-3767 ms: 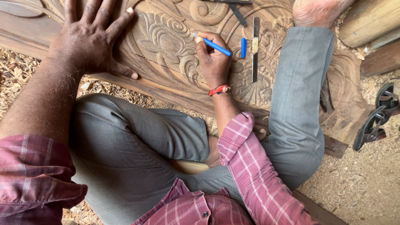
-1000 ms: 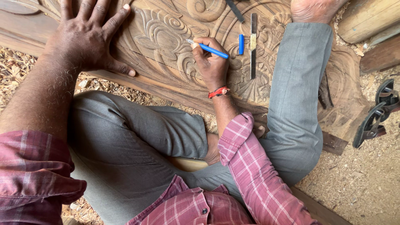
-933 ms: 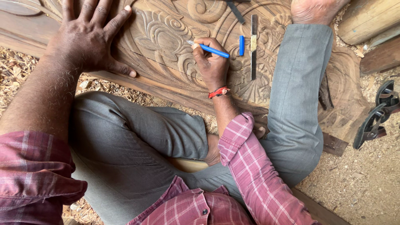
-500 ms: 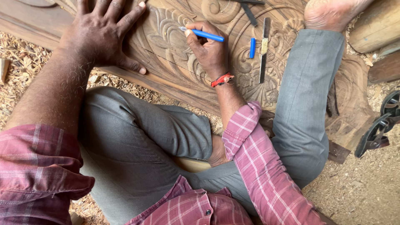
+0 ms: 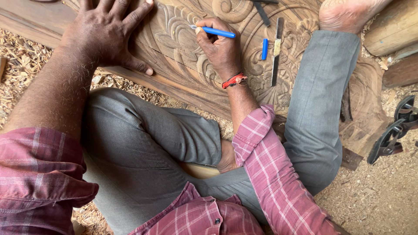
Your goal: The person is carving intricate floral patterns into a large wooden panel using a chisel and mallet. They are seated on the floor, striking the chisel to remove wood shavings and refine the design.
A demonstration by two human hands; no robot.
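The blue pen [image 5: 214, 31] lies nearly level across the top of the right hand [image 5: 222, 50], its tip pointing left and touching the carved wooden panel [image 5: 183, 65] among the leaf scrolls, its back end pointing right toward the round carved ring. The right fingers are curled tight around the pen in a writing grip, thumb and forefinger pinching near the tip, and the wrist with its red band [image 5: 234, 80] is bent back toward the body. The left hand [image 5: 106, 32] lies well to the left, flat on the panel with fingers spread and holding nothing, thumb near the lower edge. Just right of the pen, a blue cap [image 5: 264, 48] and a narrow chisel [image 5: 275, 54] lie on the carving. A bare foot [image 5: 344, 13] rests on the panel beyond them.
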